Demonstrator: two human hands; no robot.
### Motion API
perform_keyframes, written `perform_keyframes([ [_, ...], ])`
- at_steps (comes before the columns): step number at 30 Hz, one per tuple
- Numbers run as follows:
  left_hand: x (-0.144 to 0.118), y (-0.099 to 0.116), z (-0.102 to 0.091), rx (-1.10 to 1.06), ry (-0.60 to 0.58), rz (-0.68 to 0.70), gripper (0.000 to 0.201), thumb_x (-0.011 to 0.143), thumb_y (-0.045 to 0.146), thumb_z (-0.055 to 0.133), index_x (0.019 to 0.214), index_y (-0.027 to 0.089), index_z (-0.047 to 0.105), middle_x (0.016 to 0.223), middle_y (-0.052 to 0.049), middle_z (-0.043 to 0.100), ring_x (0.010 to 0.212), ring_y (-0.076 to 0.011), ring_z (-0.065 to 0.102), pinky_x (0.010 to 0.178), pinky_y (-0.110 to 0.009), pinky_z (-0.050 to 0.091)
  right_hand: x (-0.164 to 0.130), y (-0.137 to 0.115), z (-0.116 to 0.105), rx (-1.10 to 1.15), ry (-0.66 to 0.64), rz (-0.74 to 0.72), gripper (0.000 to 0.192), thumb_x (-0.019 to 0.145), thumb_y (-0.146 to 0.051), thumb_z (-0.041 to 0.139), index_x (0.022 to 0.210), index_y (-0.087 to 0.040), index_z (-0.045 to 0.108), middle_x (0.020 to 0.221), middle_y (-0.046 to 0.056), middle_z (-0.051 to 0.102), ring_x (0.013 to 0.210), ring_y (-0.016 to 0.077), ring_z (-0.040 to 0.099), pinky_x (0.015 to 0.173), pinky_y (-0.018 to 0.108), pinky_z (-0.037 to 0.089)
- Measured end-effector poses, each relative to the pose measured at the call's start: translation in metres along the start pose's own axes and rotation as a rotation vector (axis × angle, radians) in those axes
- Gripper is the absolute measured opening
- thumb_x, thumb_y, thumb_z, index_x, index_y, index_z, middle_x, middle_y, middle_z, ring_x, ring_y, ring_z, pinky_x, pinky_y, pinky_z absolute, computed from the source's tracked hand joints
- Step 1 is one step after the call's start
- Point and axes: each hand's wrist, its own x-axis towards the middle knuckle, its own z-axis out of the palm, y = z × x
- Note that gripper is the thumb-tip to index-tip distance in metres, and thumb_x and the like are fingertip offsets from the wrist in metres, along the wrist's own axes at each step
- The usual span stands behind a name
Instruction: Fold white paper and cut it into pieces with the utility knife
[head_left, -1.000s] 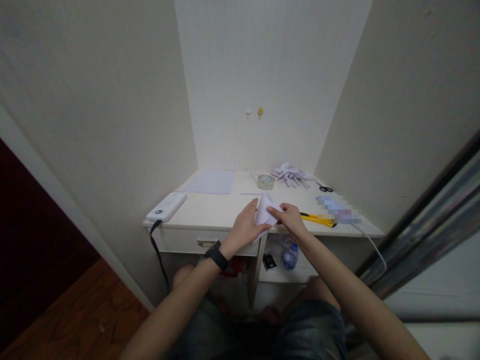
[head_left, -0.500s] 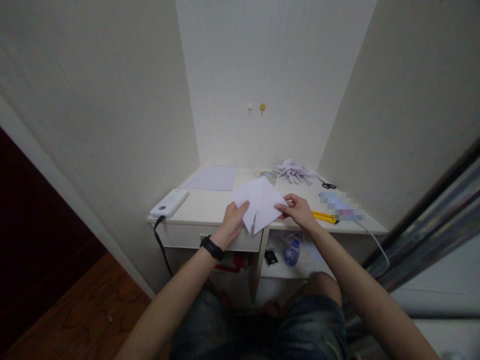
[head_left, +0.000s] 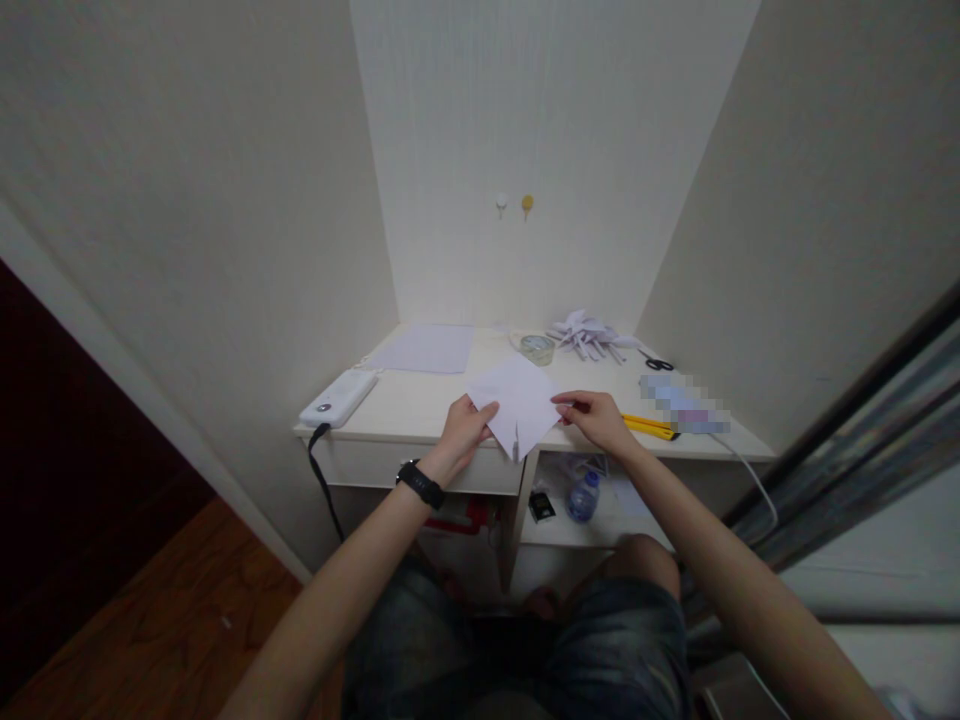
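A white square sheet of paper (head_left: 517,400) is spread out like a diamond over the front edge of the pale desk (head_left: 420,405), with a crease running to its near corner. My left hand (head_left: 463,428), with a black watch on the wrist, pinches the sheet's left corner. My right hand (head_left: 596,418) grips its right corner. Both hands hold the paper flat just above the desk's front edge.
On the desk lie a white power bank (head_left: 337,397) with a black cable, a flat sheet (head_left: 424,349), a tape roll (head_left: 537,347), a pile of folded paper pieces (head_left: 589,335), scissors (head_left: 658,364) and a yellow cutter (head_left: 649,427). Walls close in on three sides. A water bottle (head_left: 581,496) stands on the shelf below.
The folded paper has been opened out into a flat square and lowered toward the desk. My hands moved apart to its left and right corners.
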Motion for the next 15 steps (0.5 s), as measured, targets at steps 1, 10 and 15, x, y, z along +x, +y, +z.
perform_keyframes([
  [1, 0.002, 0.001, -0.002, 0.090, -0.005, 0.000, 0.044, 0.074, 0.015, 0.070, 0.117, 0.011, 0.060, 0.125, -0.018, 0.068, 0.103, -0.0252, 0.070, 0.088, -0.042, 0.058, 0.004, 0.003, 0.001, -0.029, 0.002, -0.003, 0.028, 0.077, -0.028, 0.063, 0.098, -0.017, 0.078, 0.068, 0.005, 0.074, 0.062, 0.0191, 0.068, 0.065, 0.031, 0.054],
  [10, 0.004, 0.012, -0.013, 1.271, -0.100, 0.719, 0.051, 0.085, 0.013, 0.060, 0.135, 0.019, 0.058, 0.147, -0.011, 0.054, 0.147, -0.0297, 0.034, 0.121, -0.051, 0.027, 0.047, 0.008, 0.012, -0.269, -0.162, -0.046, 0.030, 0.077, -0.012, 0.058, 0.097, -0.018, 0.080, 0.088, 0.005, 0.079, 0.074, 0.0171, 0.068, 0.073, 0.027, 0.053],
  [15, 0.010, 0.008, -0.006, 1.375, -0.503, 0.647, 0.024, 0.094, 0.023, 0.053, 0.105, 0.021, 0.074, 0.114, -0.008, 0.075, 0.117, -0.0230, 0.065, 0.101, -0.037, 0.049, 0.060, 0.005, 0.018, -0.427, -0.161, -0.069, 0.034, 0.078, -0.010, 0.065, 0.109, -0.018, 0.078, 0.107, 0.008, 0.078, 0.087, 0.0188, 0.070, 0.085, 0.029, 0.052],
])
